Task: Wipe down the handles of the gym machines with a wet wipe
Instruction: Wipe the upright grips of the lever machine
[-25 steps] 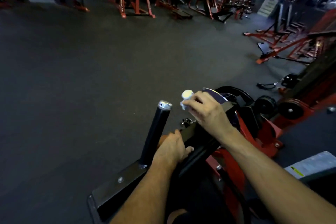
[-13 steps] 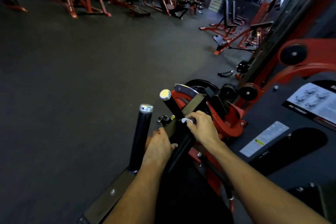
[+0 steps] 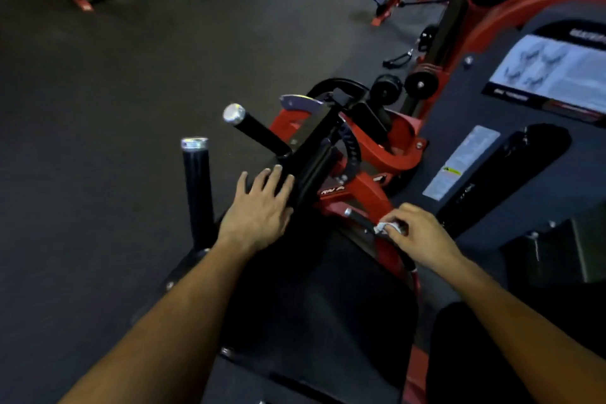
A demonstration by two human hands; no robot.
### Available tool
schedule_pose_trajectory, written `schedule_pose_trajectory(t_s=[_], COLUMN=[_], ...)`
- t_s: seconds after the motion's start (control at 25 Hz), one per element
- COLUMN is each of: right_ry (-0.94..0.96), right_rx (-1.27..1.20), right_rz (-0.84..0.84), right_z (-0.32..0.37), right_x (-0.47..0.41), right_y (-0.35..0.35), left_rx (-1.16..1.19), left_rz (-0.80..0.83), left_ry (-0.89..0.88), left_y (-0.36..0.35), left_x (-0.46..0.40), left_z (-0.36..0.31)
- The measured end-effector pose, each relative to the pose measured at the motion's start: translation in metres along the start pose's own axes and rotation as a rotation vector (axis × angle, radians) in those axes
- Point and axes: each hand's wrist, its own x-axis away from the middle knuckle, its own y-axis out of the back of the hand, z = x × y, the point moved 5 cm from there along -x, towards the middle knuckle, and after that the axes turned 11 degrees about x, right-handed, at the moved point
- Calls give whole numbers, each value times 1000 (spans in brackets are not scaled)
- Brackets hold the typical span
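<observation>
While pinching a crumpled wet wipe [image 3: 388,227] against a thin black side handle [image 3: 364,222], right hand [image 3: 418,236] keeps fingers curled; left hand [image 3: 259,210], fingers straight and slightly spread, rests flat on the black machine arm [image 3: 311,154], beside two upright chrome-capped grips [image 3: 196,187]

We see the wipe [image 3: 388,227], a small white crumpled wad, pinched in the right hand [image 3: 418,234] and pressed against a thin black handle [image 3: 360,219] with a small silver end cap, which slants up to the left from the red frame. Two thicker black handles with silver caps stand to the left: one [image 3: 196,187] nearly upright, the other [image 3: 257,131] tilted up and to the left. The left hand [image 3: 259,210] lies flat, fingers spread, on the black bar between them.
</observation>
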Motion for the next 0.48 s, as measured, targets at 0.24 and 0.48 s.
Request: schedule_pose_trajectory(t_s=[0.24,0.48], right_ry=[-424,-702], right_rx=[-228,-520], right_rz=[-145,-101], right_z=[-122,-174], right_x=[67,90], right_y=[-12,-115], left_rx=[14,63], left_rz=[311,604], left_ry=[-330,-156], left_y=[-58,-173], left_x=[17,0], left_z=[-115,-198])
